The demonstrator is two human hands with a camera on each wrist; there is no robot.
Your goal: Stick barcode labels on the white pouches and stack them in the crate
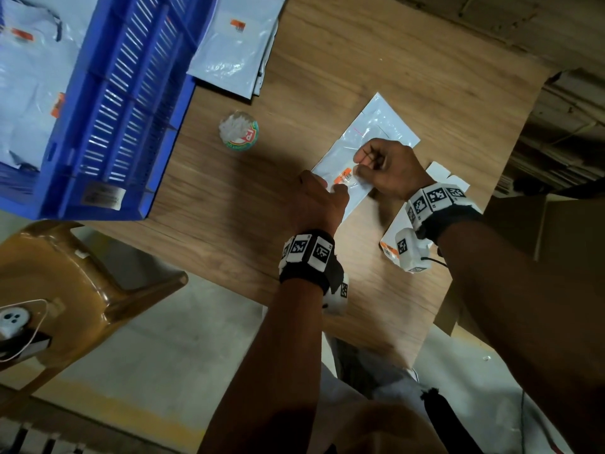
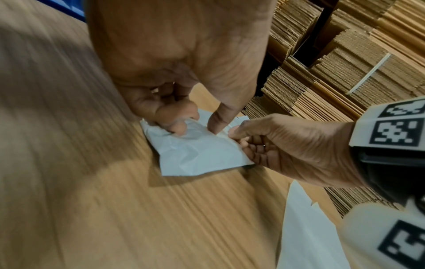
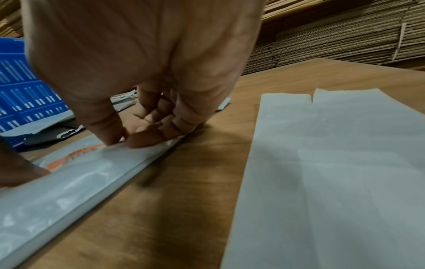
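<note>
Pouch (image 1: 376,132) lies flat on table (image 1: 327,60), label (image 1: 345,176) on its near end; left hand (image 1: 319,199) rests on the near-left corner, right hand (image 1: 388,167) on the label's right side, thumb and forefinger together. Label sheet (image 1: 391,237) lies right of the pouch, partly under the right wrist. Crate (image 1: 131,103) stands at table's left with pouches inside; pouch stack (image 1: 235,44) just right of crate, round tub (image 1: 239,131) between crate and the worked pouch.

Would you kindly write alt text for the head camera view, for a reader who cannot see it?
Two hands press an orange barcode label onto a white pouch lying on a wooden table: the left hand holds the pouch down and the right hand works the label. A blue crate with labelled pouches stands to the left.
</note>
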